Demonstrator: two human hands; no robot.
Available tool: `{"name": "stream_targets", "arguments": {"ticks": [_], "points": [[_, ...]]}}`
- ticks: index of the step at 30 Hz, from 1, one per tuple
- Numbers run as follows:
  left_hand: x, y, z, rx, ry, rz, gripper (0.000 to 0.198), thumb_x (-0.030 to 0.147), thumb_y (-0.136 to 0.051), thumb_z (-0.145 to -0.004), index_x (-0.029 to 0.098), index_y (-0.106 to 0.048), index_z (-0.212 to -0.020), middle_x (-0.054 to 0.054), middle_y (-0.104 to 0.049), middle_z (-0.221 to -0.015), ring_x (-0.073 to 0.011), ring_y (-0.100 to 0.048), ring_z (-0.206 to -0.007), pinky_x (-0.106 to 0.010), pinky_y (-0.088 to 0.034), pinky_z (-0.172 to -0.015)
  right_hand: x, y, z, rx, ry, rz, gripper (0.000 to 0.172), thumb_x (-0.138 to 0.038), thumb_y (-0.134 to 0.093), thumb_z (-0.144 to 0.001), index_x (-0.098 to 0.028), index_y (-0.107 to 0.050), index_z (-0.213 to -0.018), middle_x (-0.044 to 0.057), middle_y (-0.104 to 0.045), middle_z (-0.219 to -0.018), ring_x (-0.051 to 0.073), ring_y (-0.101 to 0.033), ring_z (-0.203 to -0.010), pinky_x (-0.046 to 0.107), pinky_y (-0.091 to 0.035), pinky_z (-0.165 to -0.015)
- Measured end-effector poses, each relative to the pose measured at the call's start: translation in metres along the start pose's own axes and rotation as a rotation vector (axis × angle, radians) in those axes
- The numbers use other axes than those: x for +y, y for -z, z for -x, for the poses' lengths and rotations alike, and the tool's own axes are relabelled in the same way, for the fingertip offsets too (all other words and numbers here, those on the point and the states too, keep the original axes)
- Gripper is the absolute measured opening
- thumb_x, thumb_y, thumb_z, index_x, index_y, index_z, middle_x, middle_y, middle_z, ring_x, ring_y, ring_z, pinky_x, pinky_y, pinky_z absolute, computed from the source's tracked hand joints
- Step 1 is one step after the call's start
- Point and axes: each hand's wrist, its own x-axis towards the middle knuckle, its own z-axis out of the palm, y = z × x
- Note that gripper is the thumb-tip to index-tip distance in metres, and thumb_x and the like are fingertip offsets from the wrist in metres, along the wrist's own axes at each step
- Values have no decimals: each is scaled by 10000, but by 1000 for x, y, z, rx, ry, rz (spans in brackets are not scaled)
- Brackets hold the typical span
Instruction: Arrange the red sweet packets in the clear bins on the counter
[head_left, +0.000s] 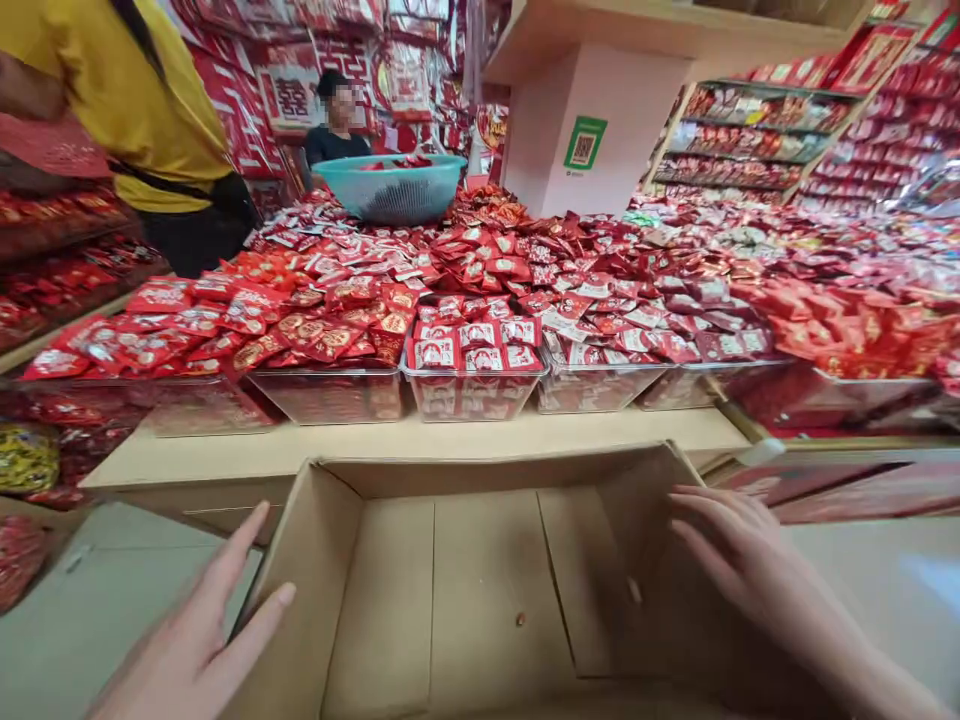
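Box (pixel 480 590) low centre, empty | our left hand (pixel 199 640) and right hand (pixel 739 560) open-gripped, flat on its walls | step: steadying; next likely needs firm hold.

Pale counter (pixel 420 440) fronts red-stocked shelves (pixel 757 130) (pink pillar (pixel 600 120) between), grey floor (pixel 97 600).

The left hand (pixel 191 640) enters at seven o'clock and is bare: no glove, ring or band on the part in view. Its long, slim fingers end in short, unpainted nails, two of them plainly seen. The right hand (pixel 739 560) comes in at four o'clock with its wrist and a stretch of forearm, all uncovered; no sleeve edge, watch or bracelet shows. Its fingers are slender too, slightly blurred, with the knuckles faintly marked.
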Motion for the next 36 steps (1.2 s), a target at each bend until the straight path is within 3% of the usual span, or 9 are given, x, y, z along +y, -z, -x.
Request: {"name": "stream_targets", "arguments": {"ticks": [3, 6, 8, 13, 22, 26, 30, 34, 36], "points": [[31, 10, -25, 16, -303, -217, 531, 360, -413, -771, 297, -285, -1283, -24, -216, -1408, -306, -276, -1236, -520, -308, -963, -47, 8, -44, -205, 203, -212, 199, -261, -407, -827, -218, -569, -933, 73, -589, -983, 174, -545, -915, 298, -463, -787], [57, 9, -49, 19, -550, -301, 439, 273, -418, -786, 276, -387, -1223, -37, -223, -1403, -301, -233, -1253, -485, -337, -953, -81, 16, -85, -130, 343, -325, 190, -193, -394, -828, -196, -571, -895, 69, -595, -891, 152, -548, -828, 269, -463, -727], [67, -1, -64, -19, -629, -314, 403, 243, -422, -794, 250, -424, -1197, -64, -331, -1352, -275, -300, -1223, -435, -369, -935, -95, 20, -111, -27, 370, -342, 178, -190, -395, -827, -181, -567, -873, 66, -592, -822, 150, -545, -771, 266, -457, -688], [72, -31, -86, -115, -586, -225, 314, 167, -373, -825, 205, -496, -1111, -70, -599, -1019, -203, -531, -932, -379, -437, -795, -112, 18, -174, 93, 446, -235, 218, -230, -386, -845, -166, -593, -872, 72, -593, -799, 159, -531, -774, 263, -428, -698], [70, -38, -84, -123, -482, -91, 281, 218, -413, -819, 217, -493, -1089, -68, -587, -982, -207, -519, -899, -387, -442, -773, -135, 7, -329, -68, 272, 20, 231, -218, -425, -834, -125, -629, -891, 89, -629, -903, 168, -558, -858, 272, -400, -775], [67, -32, -84, -127, -498, -37, 279, 266, -455, -806, 246, -503, -1080, -42, -609, -982, -188, -547, -905, -337, -469, -782, -140, -9, -348, -196, 253, 74, 227, -312, -465, -827, -126, -589, -867, 47, -617, -880, 146, -569, -819, 341, -438, -762], [72, -6, -107, -100, -564, 89, 191, 214, -431, -820, 242, -559, -959, -9, -641, -885, -136, -580, -829, -236, -478, -732, -140, -16, -347, -278, 256, 90, 212, -310, -480, -819, -123, -578, -841, 36, -604, -863, 141, -569, -798, 335, -456, -735], [96, 20, -180, 40, -700, 134, 233, 192, -398, -826, 198, -568, -986, -38, -643, -926, -149, -570, -879, -271, -448, -795, -141, -17, -351, -305, 253, 55, 180, -290, -510, -802, -125, -580, -811, 27, -604, -828, 134, -569, -773, 320, -461, -714], [115, 21, -230, -90, -737, 38, 271, 181, -366, -824, 204, -582, -985, -48, -625, -1000, -171, -533, -983, -315, -420, -858, -143, -17, -353, -288, 225, 20, 178, -287, -510, -803, -123, -579, -804, 27, -604, -816, 128, -569, -751, 310, -466, -698]]}}
